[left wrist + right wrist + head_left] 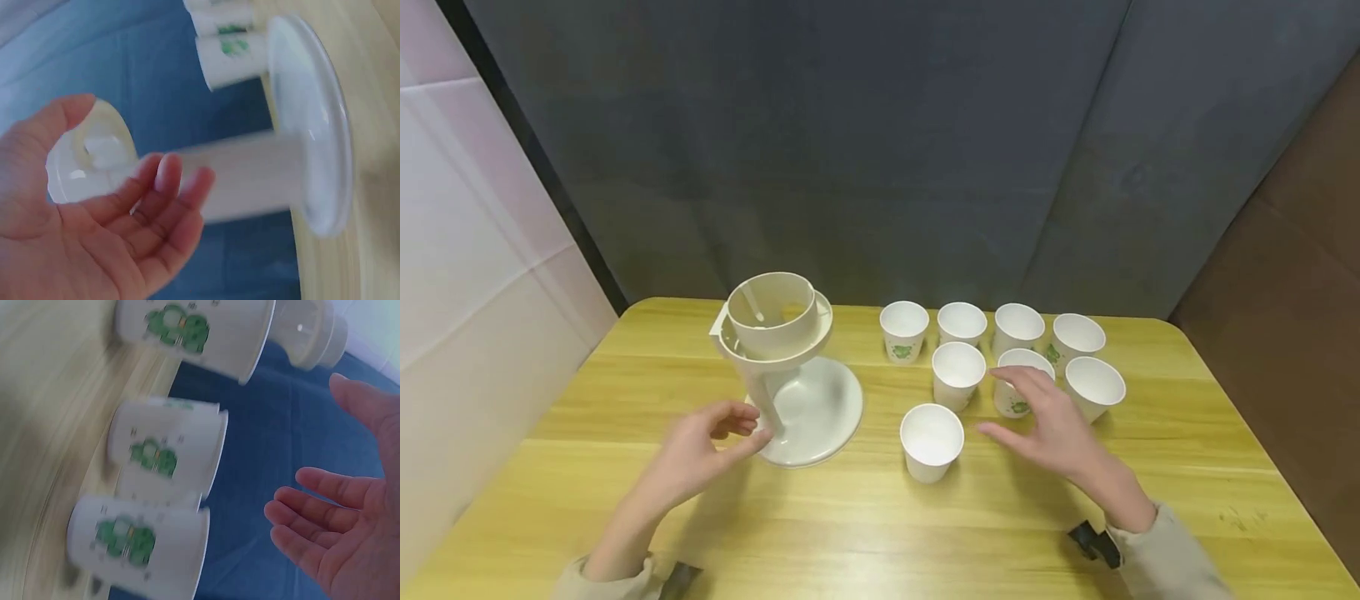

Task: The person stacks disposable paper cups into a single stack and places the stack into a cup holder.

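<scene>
A cream plastic stand with a round white base, an upright column and a ring-shaped holder on top stands at the left of the table. My left hand is beside its column, fingers loosely bent around nothing; whether they touch the column I cannot tell. White paper cups with green prints stand upright in rows at the right. The front cup is nearest the camera, set apart from the others. My right hand hovers just right of it, thumb and fingers spread, partly covering a cup behind.
Behind, a row of cups runs along the table's back edge, with further cups ahead of it at the right. The wooden table ends at a dark cloth backdrop. Pale and brown panels flank it.
</scene>
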The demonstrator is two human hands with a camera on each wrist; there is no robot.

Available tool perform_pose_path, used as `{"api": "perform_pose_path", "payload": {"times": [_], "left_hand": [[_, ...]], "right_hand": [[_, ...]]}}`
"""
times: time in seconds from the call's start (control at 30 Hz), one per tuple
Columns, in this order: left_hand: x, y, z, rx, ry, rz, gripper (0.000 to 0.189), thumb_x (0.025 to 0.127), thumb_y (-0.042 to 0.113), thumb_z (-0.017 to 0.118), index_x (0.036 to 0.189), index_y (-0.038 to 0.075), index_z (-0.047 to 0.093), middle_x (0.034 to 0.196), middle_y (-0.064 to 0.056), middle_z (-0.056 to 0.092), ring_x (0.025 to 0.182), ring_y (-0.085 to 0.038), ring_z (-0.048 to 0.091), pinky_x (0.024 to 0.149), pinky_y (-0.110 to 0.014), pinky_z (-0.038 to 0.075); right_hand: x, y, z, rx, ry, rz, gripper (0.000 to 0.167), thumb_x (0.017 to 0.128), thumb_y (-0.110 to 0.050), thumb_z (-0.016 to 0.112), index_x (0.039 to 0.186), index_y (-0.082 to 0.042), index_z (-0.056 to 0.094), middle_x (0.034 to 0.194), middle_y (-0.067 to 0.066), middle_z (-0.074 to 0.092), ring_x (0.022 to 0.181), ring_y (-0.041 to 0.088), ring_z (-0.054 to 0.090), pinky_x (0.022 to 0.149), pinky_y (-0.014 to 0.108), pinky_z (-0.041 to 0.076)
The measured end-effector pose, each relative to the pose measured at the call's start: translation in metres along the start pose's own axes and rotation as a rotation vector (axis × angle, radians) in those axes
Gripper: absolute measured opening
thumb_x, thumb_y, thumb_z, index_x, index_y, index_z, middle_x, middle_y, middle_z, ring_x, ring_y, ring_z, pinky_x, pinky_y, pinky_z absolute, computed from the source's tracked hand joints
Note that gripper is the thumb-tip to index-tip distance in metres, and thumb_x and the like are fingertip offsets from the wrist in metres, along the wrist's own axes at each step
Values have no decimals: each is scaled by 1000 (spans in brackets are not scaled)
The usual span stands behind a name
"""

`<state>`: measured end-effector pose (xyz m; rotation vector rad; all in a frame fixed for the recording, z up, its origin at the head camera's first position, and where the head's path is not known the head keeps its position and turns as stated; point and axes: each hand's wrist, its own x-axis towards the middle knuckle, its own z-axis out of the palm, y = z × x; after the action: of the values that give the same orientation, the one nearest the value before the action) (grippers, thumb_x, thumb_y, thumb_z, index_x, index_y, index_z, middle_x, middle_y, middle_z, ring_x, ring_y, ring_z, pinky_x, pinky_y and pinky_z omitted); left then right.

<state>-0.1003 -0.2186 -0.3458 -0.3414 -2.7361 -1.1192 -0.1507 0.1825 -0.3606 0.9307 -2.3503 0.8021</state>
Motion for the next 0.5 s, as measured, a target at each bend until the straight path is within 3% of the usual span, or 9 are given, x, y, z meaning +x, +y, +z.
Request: {"api": "perform_pose_path", "payload": {"times": [0.13,0.23,0.37,0.5], "left_hand": [[1,10,16,-62,-8,182,29,78,11,75,103,3,64,96,-1,67,85,-19,64,75,-36,53],[6,15,33,-121,-13,282,39,75,8,77,110,3,60,103,-2,65,90,-19,63,79,-36,53],[14,22,54,-176,-58,328,52,71,9,79,117,2,56,110,-6,62,97,-23,61,84,-39,51],[21,30,73,-217,-109,338,61,69,11,81,121,-1,52,116,-10,59,103,-26,58,88,-42,49]], "right_hand": [[-7,12,-11,-31,59,12,61,79,-47,70,112,4,59,110,14,62,103,31,57,91,33,43],[-12,20,-19,-69,84,39,56,73,-32,79,111,4,60,108,16,62,102,32,57,88,37,44],[-18,29,-28,-110,95,95,56,62,-12,84,110,5,60,107,17,62,102,34,56,85,48,45],[-24,39,-35,-119,106,146,58,60,-4,83,112,4,59,108,18,61,103,35,54,85,50,43]]}}
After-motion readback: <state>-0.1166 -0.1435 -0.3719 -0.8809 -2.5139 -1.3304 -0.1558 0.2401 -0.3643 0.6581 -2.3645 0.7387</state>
